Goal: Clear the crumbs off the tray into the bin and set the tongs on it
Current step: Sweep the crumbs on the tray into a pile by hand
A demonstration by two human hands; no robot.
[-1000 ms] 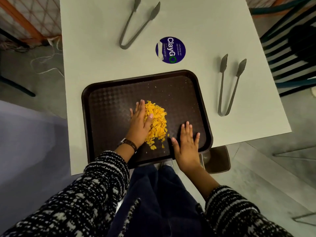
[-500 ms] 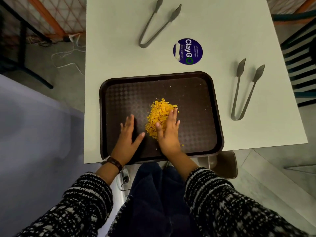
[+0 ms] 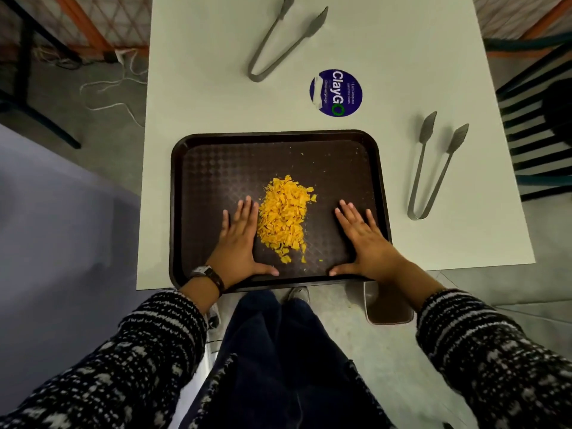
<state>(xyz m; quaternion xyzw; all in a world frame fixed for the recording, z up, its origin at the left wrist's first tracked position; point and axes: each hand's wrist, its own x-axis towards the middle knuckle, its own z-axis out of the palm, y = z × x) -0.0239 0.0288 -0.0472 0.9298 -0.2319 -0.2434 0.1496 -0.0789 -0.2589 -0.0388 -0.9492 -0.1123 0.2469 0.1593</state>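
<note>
Brown tray (image 3: 198,168) plastic lies under both my palms, its near edge hanging just past the tabletop (image 3: 216,72) edge. My left hand (image 3: 240,239) lies flat and spread, holding nothing, its fingers touching the left side of the yellow crumbs (image 3: 283,219). The heap sits in the middle, toward the near side, with a few loose flakes closer to me. My right hand (image 3: 362,239) is also flat and empty, well apart from the heap, by the right rim. If I sweep too fast, flakes could spill over the near rim onto my lap or the floor. The bin (image 3: 387,308) stands on the floor at near right, easy to miss. One pair of tongs (image 3: 433,171) waits right of the tray; another pair of tongs (image 3: 284,41) lies far off.
</note>
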